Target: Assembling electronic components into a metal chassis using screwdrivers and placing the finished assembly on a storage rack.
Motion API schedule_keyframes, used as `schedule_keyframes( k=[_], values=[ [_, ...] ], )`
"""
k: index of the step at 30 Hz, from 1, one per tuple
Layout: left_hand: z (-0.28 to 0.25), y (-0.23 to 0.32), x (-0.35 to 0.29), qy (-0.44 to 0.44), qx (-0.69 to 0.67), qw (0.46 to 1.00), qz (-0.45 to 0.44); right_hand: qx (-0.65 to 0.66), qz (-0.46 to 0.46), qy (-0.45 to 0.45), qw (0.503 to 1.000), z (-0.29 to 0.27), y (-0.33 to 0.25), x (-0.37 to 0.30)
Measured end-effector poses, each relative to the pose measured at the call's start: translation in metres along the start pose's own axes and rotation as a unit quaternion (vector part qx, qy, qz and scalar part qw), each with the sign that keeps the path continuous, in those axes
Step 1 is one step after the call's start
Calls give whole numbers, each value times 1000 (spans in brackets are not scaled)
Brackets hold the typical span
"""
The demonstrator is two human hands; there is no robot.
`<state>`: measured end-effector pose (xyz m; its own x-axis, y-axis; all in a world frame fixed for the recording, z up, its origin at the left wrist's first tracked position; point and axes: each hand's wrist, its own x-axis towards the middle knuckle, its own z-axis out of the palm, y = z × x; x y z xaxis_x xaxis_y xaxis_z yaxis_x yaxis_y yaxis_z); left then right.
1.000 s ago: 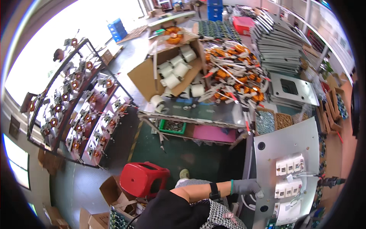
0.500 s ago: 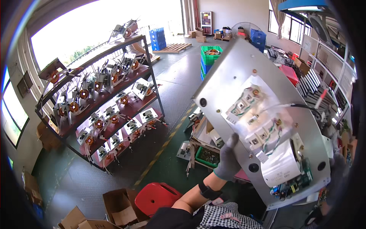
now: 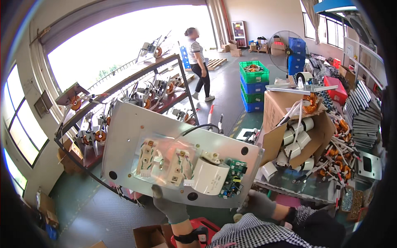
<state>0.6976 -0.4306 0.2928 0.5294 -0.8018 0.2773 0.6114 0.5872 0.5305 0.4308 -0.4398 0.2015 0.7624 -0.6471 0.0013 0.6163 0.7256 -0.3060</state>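
Observation:
Tilted up in front of me is a large silver metal plate (image 3: 120, 144), held by its lower edge. My left hand (image 3: 170, 204), in a grey glove, is closed on that edge with the thumb on the front face. At the plate's lower right corner my right hand (image 3: 259, 204), also gloved, grips it; some of its fingers are hidden. The plate carries pale power modules (image 3: 178, 169) under a clear sheet, a white cylindrical capacitor (image 3: 211, 177) and a green circuit board (image 3: 233, 180). A black cable (image 3: 198, 126) arches off the upper edge.
Behind the plate on the left stands a rack (image 3: 188, 89) of similar assemblies. A person (image 3: 197, 56) is beside it. Stacked crates (image 3: 254, 87) stand farther back. To the right are a cardboard box (image 3: 273, 144) of capacitors and piled copper coils (image 3: 341, 157). A red stool (image 3: 204, 225) is below.
The plate has swung from the right to the left and turned closer to level, both hands moving with it. My view has shifted right, and the person now shows fully beside the rack.

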Motion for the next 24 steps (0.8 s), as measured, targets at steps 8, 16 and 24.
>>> schedule_keyframes(
  k=[8, 16, 24],
  values=[
    [-35, -1, 54, 23, 23, 999, 30, -177, 97, -70, 977, -41, -1, 176],
    [-106, -5, 154, 98, 55, 993, 22, -276, 2, -122, 953, -2, -34, 328],
    [-109, 18, 343, 135, 120, 983, -21, -371, -197, -144, 896, 83, -85, 477]
  ],
)
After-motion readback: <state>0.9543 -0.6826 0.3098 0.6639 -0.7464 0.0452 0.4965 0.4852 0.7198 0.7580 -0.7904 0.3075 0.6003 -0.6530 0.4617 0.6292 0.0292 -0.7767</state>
